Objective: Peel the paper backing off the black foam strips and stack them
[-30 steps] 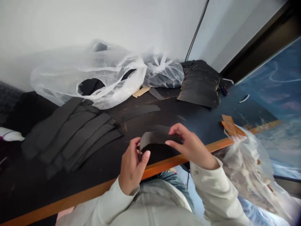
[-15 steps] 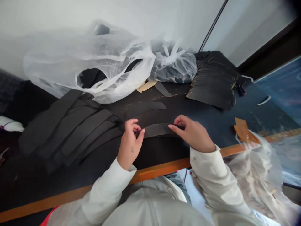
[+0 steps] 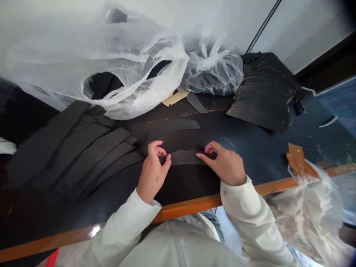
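Note:
A curved black strip point(image 3: 184, 157) is stretched between my two hands, just above the dark tabletop point(image 3: 178, 183). My left hand point(image 3: 155, 168) pinches its left end between thumb and fingers. At the other end, my right hand point(image 3: 224, 163) grips it the same way. Behind it lies another black strip point(image 3: 174, 128), flat on the table. To the left of my left hand spreads a pile of similar black strips point(image 3: 102, 152), overlapping one another.
A large translucent plastic bag point(image 3: 133, 105) and a knotted bag point(image 3: 213, 74) stand along the wall. At right back lies a fanned stack of black pieces point(image 3: 261, 92). The wooden table edge point(image 3: 191, 204) runs before me; a plastic bag point(image 3: 311, 200) hangs there.
The camera view has shifted slightly. My right hand has come a little closer to my left, and both keep their pinch on the black strip.

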The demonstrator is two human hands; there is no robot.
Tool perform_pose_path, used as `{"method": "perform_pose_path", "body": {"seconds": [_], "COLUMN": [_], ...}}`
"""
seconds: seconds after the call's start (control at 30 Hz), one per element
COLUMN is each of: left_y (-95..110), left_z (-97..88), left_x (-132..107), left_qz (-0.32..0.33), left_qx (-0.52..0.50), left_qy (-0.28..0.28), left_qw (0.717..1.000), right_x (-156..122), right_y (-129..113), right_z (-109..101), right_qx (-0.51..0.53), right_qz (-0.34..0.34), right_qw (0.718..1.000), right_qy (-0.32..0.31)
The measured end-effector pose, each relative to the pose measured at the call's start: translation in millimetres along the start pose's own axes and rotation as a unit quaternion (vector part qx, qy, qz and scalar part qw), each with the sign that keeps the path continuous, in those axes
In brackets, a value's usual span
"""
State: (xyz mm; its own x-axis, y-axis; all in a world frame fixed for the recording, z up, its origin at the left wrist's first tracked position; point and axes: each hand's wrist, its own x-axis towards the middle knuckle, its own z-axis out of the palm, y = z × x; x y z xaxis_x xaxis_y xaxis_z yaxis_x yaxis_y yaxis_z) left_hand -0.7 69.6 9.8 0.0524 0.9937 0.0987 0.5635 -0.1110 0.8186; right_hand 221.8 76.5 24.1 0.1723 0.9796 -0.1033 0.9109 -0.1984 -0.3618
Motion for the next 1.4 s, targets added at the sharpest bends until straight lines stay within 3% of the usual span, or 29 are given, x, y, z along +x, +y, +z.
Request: {"method": "perform_pose_path", "body": {"seconds": [0.5, 1.03, 1.4], "left_y": [-1.9, -3.9, -2.9], "left_z": [7.0, 9.9, 10.5], "left_x": [-5.5, -12.3, -10.7], "left_qz": [0.048, 0.089, 0.087], "left_qx": [0.06, 0.101, 0.113], "left_qy": [0.023, 0.057, 0.042], "left_qw": [0.997, 0.989, 0.989], "right_x": [-1.9, -5.9, -2.6], "right_y": [0.6, 9.4, 1.3], "right_z": [6.3, 11.8, 9.2], "right_qx": [-0.014, -0.057, -0.023], "right_qz": [0.003, -0.081, -0.021], "right_qw": [0.999, 0.994, 0.999], "right_qy": [0.03, 0.049, 0.034]}}
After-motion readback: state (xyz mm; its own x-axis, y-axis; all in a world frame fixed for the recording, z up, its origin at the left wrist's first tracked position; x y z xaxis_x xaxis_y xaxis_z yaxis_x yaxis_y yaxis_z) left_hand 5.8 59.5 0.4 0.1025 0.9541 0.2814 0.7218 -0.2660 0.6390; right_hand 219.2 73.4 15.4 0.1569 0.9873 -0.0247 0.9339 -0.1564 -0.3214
